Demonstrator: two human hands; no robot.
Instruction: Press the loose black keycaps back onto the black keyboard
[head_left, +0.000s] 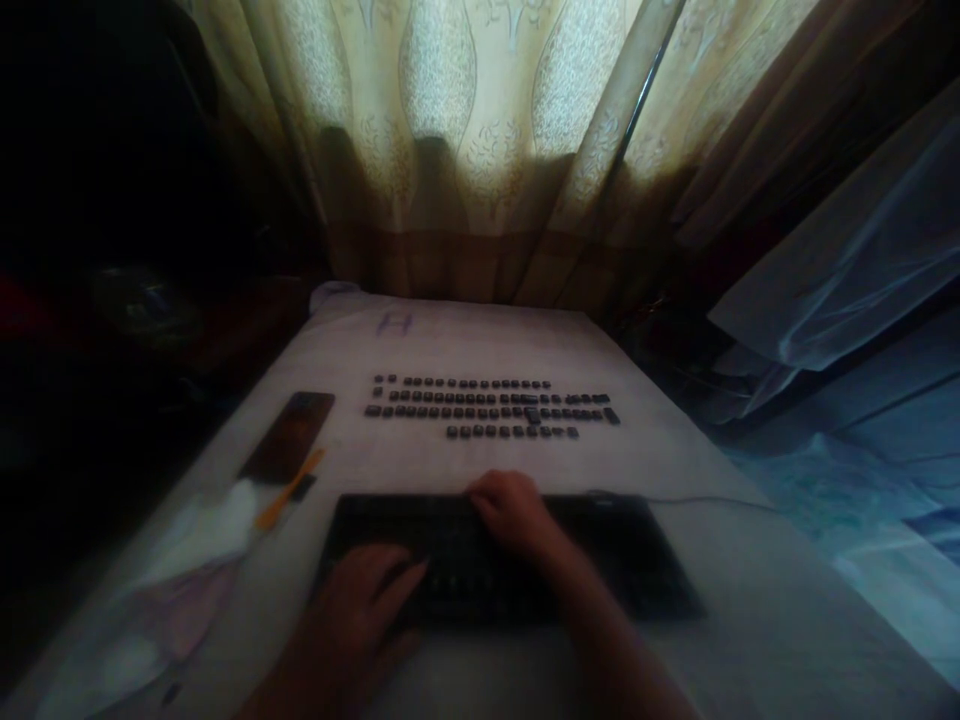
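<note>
A black computer keyboard lies flat before me on the white-covered table. Over its left part rests my left hand, fingers apart and stretched toward the keys; no object shows in it. My right hand is curled at the keyboard's far edge, left of its right half, fingers closed. Whatever those fingers hold, if anything, is hidden and blurred. Beyond the keyboard, several loose black keycaps sit in rows on the cloth. Dim light makes the individual keys on the board hard to tell.
To the left lie a dark phone, an orange stick-like tool, a small black piece and a crumpled white plastic bag. A cable runs right from the keyboard. Patterned curtains hang behind the table.
</note>
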